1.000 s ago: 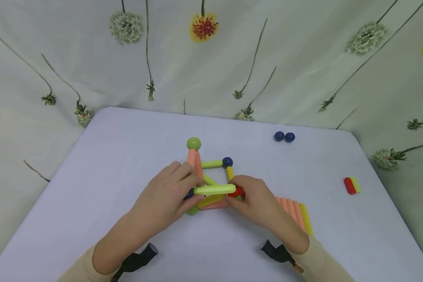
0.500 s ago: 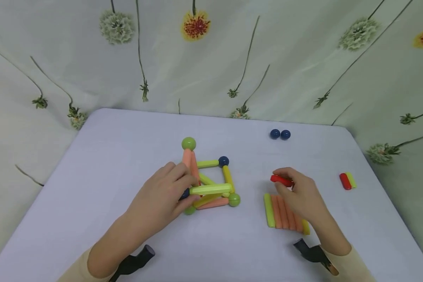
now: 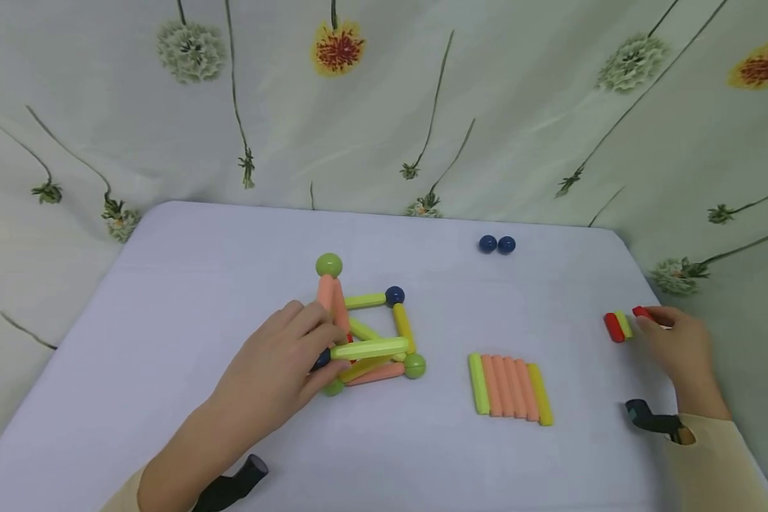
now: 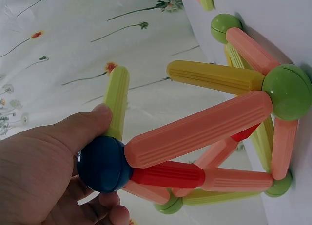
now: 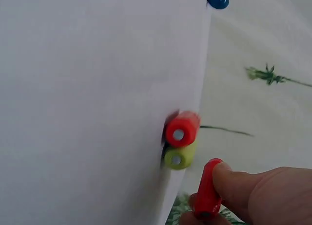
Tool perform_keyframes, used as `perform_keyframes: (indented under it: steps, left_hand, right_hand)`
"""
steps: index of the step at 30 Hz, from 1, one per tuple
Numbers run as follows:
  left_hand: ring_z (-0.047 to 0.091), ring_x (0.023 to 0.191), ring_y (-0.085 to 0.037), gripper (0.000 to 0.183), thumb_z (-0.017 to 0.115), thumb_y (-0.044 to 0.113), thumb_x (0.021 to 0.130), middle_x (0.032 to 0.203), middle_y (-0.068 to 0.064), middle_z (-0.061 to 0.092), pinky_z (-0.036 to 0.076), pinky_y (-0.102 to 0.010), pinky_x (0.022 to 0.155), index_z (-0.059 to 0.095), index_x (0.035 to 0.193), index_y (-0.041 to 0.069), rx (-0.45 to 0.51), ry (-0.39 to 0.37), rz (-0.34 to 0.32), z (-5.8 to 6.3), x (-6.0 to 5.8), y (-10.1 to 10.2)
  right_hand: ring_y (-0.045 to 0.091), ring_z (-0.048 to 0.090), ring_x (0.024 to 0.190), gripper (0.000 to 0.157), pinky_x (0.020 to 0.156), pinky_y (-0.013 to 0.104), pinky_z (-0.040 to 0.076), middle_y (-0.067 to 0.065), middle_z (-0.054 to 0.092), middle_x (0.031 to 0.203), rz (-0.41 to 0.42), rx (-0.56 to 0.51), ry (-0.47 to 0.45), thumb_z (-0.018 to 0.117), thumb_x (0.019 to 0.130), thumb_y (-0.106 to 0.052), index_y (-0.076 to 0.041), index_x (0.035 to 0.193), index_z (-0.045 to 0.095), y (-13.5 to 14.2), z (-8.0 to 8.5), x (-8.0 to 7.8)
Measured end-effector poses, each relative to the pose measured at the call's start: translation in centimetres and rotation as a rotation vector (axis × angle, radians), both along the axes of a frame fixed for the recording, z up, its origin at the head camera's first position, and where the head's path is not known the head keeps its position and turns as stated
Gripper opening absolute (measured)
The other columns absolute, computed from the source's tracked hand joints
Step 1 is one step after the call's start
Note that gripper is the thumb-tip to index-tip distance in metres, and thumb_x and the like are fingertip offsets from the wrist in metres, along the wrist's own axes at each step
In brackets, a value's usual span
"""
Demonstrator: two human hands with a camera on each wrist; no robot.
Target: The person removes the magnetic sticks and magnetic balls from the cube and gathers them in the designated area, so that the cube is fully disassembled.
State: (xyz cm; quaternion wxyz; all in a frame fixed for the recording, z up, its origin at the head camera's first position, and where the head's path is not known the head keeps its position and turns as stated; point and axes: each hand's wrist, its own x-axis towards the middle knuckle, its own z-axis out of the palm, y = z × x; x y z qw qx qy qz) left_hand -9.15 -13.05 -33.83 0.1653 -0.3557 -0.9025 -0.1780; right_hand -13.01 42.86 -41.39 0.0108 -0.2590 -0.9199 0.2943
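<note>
- Frame: left hand grips its blue ball.
- Red rod: pinched by right hand near surface's right edge; apparently placing or fetching.
- Next likely calls for steady support.

The person wears long sleeves in plain pale beige. The left sleeve shows only as a short stretch at the lower edge of the head view; the right sleeve shows more, its cuff ending at the wrist. Beside the left wrist sits a bent black fitting with a stubby, rounded tube end. A similar black piece juts from the right cuff, a small brownish-orange patch at its base.
</note>
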Motion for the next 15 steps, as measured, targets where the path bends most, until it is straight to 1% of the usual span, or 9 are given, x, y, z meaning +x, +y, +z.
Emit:
perform_keyframes:
  steps: [3, 6, 11, 15]
  left_hand:
    - [0.038, 0.076, -0.012, 0.027, 0.084, 0.025, 0.077, 0.092, 0.007, 0.047, 0.036, -0.025, 0.065, 0.067, 0.095, 0.015, 0.006, 0.0, 0.0, 0.0, 0.2, -0.2]
    - [0.037, 0.075, -0.012, 0.027, 0.084, 0.025, 0.076, 0.091, 0.006, 0.047, 0.035, -0.025, 0.065, 0.067, 0.095, 0.015, 0.009, 0.004, -0.004, 0.1, 0.2, -0.2]
    - [0.038, 0.077, -0.012, 0.028, 0.084, 0.026, 0.077, 0.092, 0.006, 0.047, 0.036, -0.025, 0.066, 0.066, 0.096, 0.015, 0.013, -0.002, -0.007, 0.1, 0.0, -0.1]
    - [0.039, 0.078, -0.012, 0.027, 0.083, 0.025, 0.078, 0.093, 0.006, 0.048, 0.036, -0.026, 0.068, 0.066, 0.097, 0.015, 0.008, -0.016, -0.003, 0.2, 0.0, -0.1]
  right_hand:
    - [0.047, 0.043, 0.112, 0.057, 0.068, 0.041, 0.046, 0.032, 0.045, 0.132, -0.02, -0.006, -0.079, 0.051, 0.1, -0.037, 0.006, 0.137, 0.048, 1.3, -0.8, -0.4]
    - [0.047, 0.043, 0.109, 0.061, 0.066, 0.039, 0.045, 0.033, 0.045, 0.13, -0.028, -0.022, -0.149, 0.051, 0.099, -0.041, 0.007, 0.136, 0.048, 1.9, -0.9, -0.7]
    - [0.048, 0.041, 0.111, 0.065, 0.065, 0.036, 0.045, 0.035, 0.041, 0.132, -0.008, -0.055, -0.186, 0.043, 0.101, -0.044, 0.01, 0.138, 0.042, 2.3, -0.7, -0.7]
    - [0.048, 0.041, 0.11, 0.065, 0.065, 0.038, 0.046, 0.034, 0.04, 0.132, 0.021, -0.051, -0.208, 0.041, 0.101, -0.044, 0.009, 0.139, 0.041, 2.0, -0.6, -0.8]
